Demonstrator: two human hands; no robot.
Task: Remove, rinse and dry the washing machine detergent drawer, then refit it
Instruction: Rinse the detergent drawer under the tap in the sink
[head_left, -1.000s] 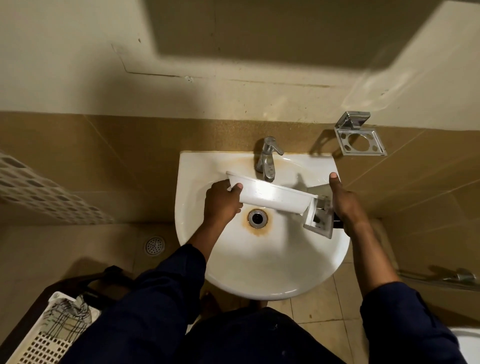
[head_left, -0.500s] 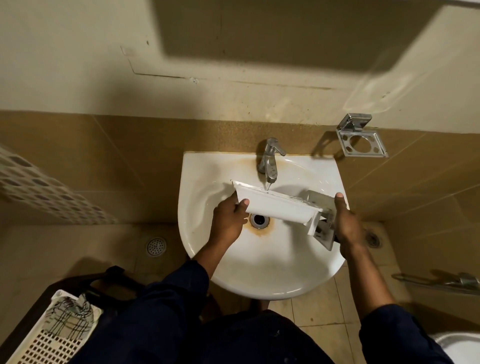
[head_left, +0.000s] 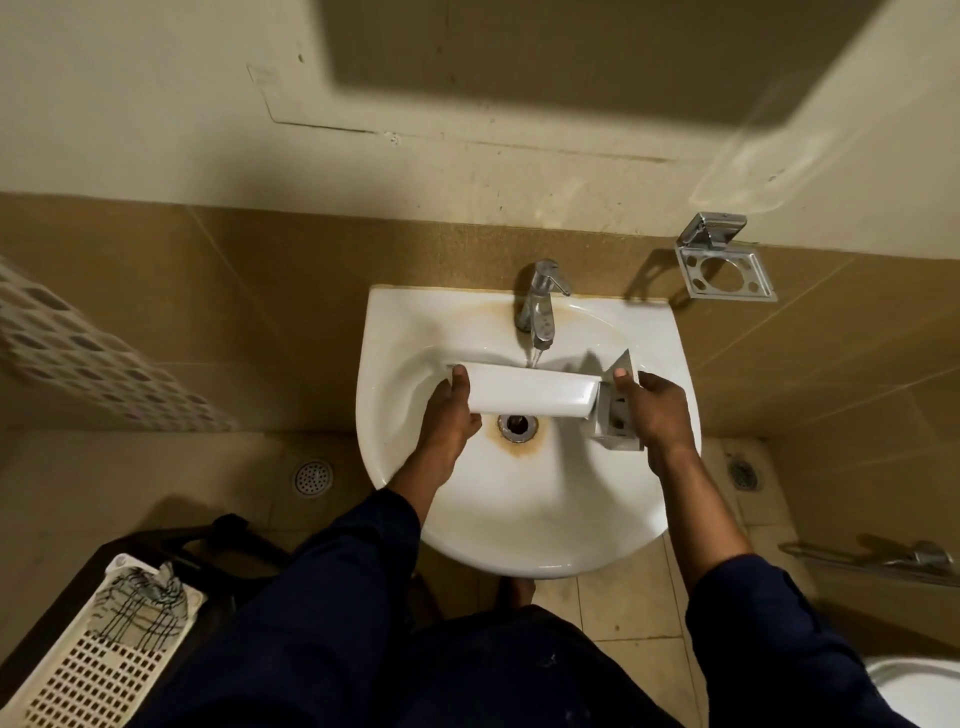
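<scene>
Drawer held crosswise between the two hands, above the sink bowl; a smooth white face is turned up toward the camera.

Left hand grips the drawer's left end; fingers curl over the far edge, palm beneath.

Right hand grips the grey front panel at the drawer's right end; thumb lies on the panel's upper corner; the other fingers are hidden behind it.

Tap stands beyond the hands, roughly midway between them; a thin stream of water falls from its spout to the drawer's far edge; whether it lands inside the drawer cannot be told from here.

Drain sits between the hands, just on the near side of the drawer, ringed by a rust stain.

Metal holder on the wall, beyond and to the right of the right hand, well apart from it.

Floor drain on the tiles, left of the left forearm.

Basket with a checked cloth in it, well to the left of the left hand and nearer the person; dark sleeves cover both upper arms.
</scene>
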